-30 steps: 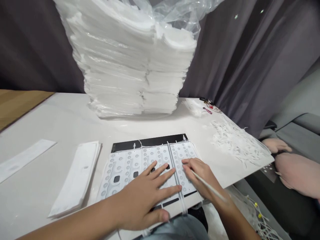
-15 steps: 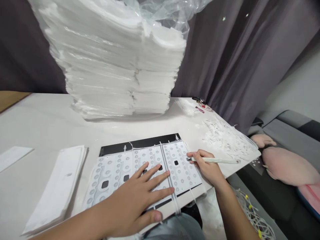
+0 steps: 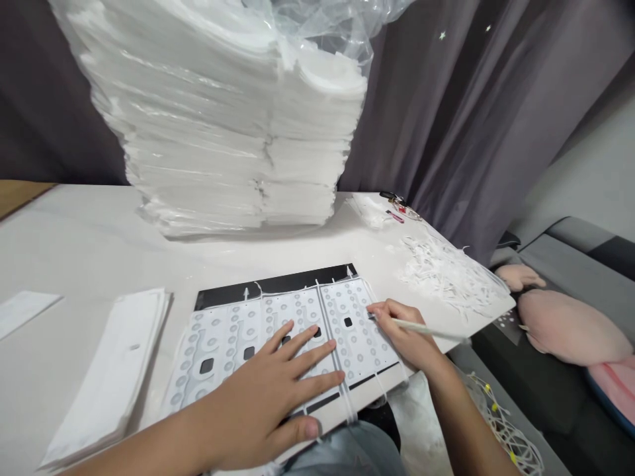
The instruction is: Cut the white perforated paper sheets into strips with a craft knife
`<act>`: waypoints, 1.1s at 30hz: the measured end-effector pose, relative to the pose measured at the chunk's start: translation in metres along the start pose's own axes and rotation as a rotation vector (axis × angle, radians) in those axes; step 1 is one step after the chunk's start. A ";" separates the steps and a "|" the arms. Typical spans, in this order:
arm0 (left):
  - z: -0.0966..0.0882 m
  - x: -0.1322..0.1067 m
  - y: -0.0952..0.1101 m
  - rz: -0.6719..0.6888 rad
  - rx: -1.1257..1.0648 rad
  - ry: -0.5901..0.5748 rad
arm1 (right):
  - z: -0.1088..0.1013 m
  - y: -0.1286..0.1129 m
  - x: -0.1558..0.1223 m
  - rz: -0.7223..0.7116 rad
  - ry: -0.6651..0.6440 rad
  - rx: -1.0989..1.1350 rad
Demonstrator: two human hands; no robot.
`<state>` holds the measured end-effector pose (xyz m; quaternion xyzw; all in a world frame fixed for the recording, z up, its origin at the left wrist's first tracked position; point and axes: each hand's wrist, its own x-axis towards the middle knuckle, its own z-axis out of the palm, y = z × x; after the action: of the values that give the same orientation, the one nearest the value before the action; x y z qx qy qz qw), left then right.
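Observation:
A white moulded sheet (image 3: 233,330) with rows of round buttons and a few square holes lies on a black board (image 3: 268,294) at the table's near edge. My left hand (image 3: 270,390) lies flat on the sheet with fingers spread, pressing it down. My right hand (image 3: 407,334) pinches a thin white stick tool (image 3: 426,327) at the sheet's right edge, its tip touching the sheet.
A tall stack of white sheets in clear plastic (image 3: 223,119) stands at the back of the white table (image 3: 89,244). A small pile of white strips (image 3: 114,370) lies at left, white offcuts (image 3: 446,274) at right. Dark curtain behind; pink plush (image 3: 570,324) at right.
The view shifted right. My right hand drew back from the sheet's lower right to its right edge, swinging the stick to point rightward. My left hand stayed flat on the sheet.

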<state>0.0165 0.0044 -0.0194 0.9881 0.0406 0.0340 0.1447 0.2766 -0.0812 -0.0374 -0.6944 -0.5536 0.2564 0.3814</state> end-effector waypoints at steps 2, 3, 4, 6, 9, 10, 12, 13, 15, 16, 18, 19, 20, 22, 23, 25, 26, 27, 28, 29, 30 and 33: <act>-0.001 -0.001 0.000 -0.002 -0.001 -0.024 | 0.000 -0.003 -0.001 -0.145 -0.008 -0.158; -0.001 -0.001 0.000 -0.005 -0.003 -0.043 | -0.002 -0.003 0.000 -0.196 0.007 -0.232; -0.001 -0.001 0.000 -0.010 -0.006 -0.058 | -0.004 -0.001 0.001 -0.218 0.042 -0.293; 0.000 0.000 0.001 -0.021 -0.018 -0.074 | -0.012 0.005 0.006 -0.166 0.172 -0.373; -0.003 0.003 0.003 -0.019 -0.060 -0.058 | -0.026 0.015 0.014 -0.031 0.433 -0.422; -0.006 0.003 0.001 -0.020 -0.079 -0.059 | -0.030 0.016 0.017 -0.020 0.478 -0.424; -0.016 -0.001 -0.005 -0.073 -0.096 -0.070 | -0.035 0.013 0.021 -0.036 0.456 -0.393; -0.023 -0.004 -0.011 -0.140 -0.082 -0.078 | -0.035 0.008 0.024 -0.049 0.400 -0.357; -0.039 -0.016 -0.027 -0.359 0.002 -0.068 | -0.032 -0.009 0.030 -0.083 0.277 -0.240; -0.046 -0.023 -0.035 -0.491 0.060 -0.053 | -0.028 -0.020 0.034 -0.115 0.216 -0.165; -0.057 -0.038 -0.050 -0.731 0.142 -0.031 | -0.013 -0.048 0.044 -0.218 0.068 0.009; -0.060 -0.045 -0.055 -0.808 0.149 -0.023 | -0.002 -0.062 0.050 -0.264 -0.044 0.102; -0.061 -0.052 -0.058 -0.856 0.141 -0.023 | 0.011 -0.076 0.057 -0.294 -0.188 0.192; -0.061 -0.061 -0.060 -0.890 0.073 -0.025 | 0.042 -0.099 0.070 -0.296 -0.488 0.334; -0.060 -0.064 -0.060 -0.904 0.018 -0.024 | 0.059 -0.107 0.076 -0.291 -0.568 0.353; -0.060 -0.067 -0.059 -0.935 -0.102 -0.014 | 0.091 -0.113 0.087 -0.319 -0.574 0.245; -0.060 -0.068 -0.059 -0.941 -0.162 0.001 | 0.104 -0.113 0.092 -0.325 -0.566 0.209; -0.060 -0.070 -0.059 -0.941 -0.212 0.014 | 0.116 -0.110 0.095 -0.320 -0.562 0.205; -0.061 -0.071 -0.059 -0.937 -0.247 0.025 | 0.124 -0.106 0.098 -0.319 -0.570 0.217; -0.062 -0.072 -0.059 -0.934 -0.275 0.030 | 0.130 -0.102 0.099 -0.320 -0.587 0.243; -0.063 -0.073 -0.059 -0.931 -0.300 0.031 | 0.133 -0.098 0.100 -0.325 -0.608 0.270; -0.064 -0.075 -0.058 -0.917 -0.334 0.042 | 0.134 -0.091 0.098 -0.343 -0.649 0.304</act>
<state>-0.0671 0.0714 0.0210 0.8309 0.4684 -0.0073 0.3004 0.1449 0.0555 -0.0344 -0.4103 -0.7091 0.4743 0.3223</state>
